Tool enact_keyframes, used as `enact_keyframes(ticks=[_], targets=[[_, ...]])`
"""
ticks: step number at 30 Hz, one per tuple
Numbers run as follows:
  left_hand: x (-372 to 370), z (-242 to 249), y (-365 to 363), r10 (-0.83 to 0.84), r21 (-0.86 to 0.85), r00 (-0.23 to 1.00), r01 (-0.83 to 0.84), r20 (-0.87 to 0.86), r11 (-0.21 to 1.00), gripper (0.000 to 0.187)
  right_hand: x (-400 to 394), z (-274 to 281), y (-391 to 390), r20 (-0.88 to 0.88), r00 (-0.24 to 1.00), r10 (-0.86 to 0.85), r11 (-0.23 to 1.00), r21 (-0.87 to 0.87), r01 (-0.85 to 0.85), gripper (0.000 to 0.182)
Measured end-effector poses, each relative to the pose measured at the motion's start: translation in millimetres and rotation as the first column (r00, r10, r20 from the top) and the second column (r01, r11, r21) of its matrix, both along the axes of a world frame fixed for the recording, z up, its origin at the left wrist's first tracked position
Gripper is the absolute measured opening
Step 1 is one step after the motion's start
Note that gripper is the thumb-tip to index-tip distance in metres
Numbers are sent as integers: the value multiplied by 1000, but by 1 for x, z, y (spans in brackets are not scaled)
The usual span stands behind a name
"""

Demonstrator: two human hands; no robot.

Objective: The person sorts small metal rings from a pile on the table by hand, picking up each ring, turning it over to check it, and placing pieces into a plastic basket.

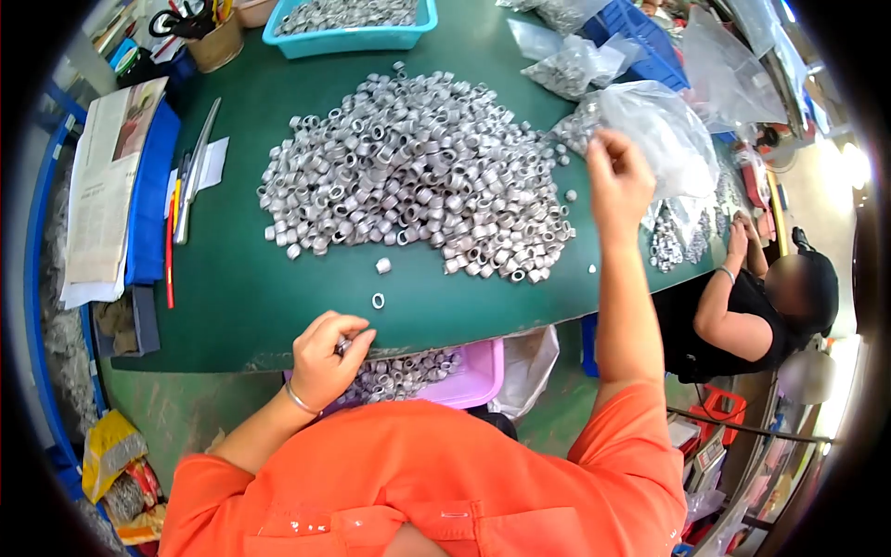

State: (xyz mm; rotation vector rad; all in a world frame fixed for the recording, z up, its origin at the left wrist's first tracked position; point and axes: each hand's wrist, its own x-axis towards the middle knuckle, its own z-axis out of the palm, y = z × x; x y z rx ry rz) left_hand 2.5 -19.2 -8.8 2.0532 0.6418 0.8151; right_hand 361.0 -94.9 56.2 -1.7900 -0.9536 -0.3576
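A wide pile of small grey metal rings (418,167) lies on the green table (223,316). My left hand (325,357) is closed around a metal ring at the table's front edge, above a pink bin (483,376) of similar rings. Two loose rings, one of them standing out as an open loop (378,301), lie between this hand and the pile. My right hand (620,181) is raised at the pile's right side, in front of a clear plastic bag (664,121). Its fingers are bent together; whatever they hold, if anything, is too small to make out.
A light blue tray (348,42) of rings stands at the back. Newspaper (111,176), pens and a long blade (200,167) are at the left. More bags and a blue crate (640,42) are at the back right. Another person (752,306) sits at the right edge.
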Motion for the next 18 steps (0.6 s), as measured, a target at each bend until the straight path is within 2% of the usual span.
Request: enact_keyframes(ticks=[1,3,4,8,9,10,12,14,15,16,18], targets=[[-1,-2,0,6,13,1000,-6,-5,1000,15,26,14,3,141,987,-83,995,-49,90,14],[-2,-4,-1,7,20,1000,-7,17,1000,15,78,30,13,269,936,-226,973,6,233,14],[-1,-4,-1,17,21,1000,-17,19,1000,15,100,39,18,316,920,-233,968,-16,251,16],[1,-3,-2,-1,27,999,0,32,1000,14,155,52,56,350,909,-225,953,-113,280,15],[1,-2,-2,-2,52,999,1,33,999,13,165,48,68,290,930,-224,960,-98,262,13],[1,-3,-2,10,61,999,-13,48,998,13,175,45,78,364,909,-205,953,-139,271,13],[1,-5,-2,8,94,999,-13,53,996,13,184,38,95,294,928,-227,936,-197,291,13],[2,-6,-2,38,84,998,-42,52,996,13,209,23,109,370,914,-167,937,-230,264,13],[1,-6,-3,23,76,998,-27,52,997,13,212,19,115,365,924,-115,923,-303,235,18],[-1,-6,-3,5,67,999,-8,47,998,13,216,17,119,252,963,-99,814,-536,224,29],[0,-5,-3,5,15,999,-6,33,1000,14,221,9,123,115,986,-124,642,-748,168,43]])
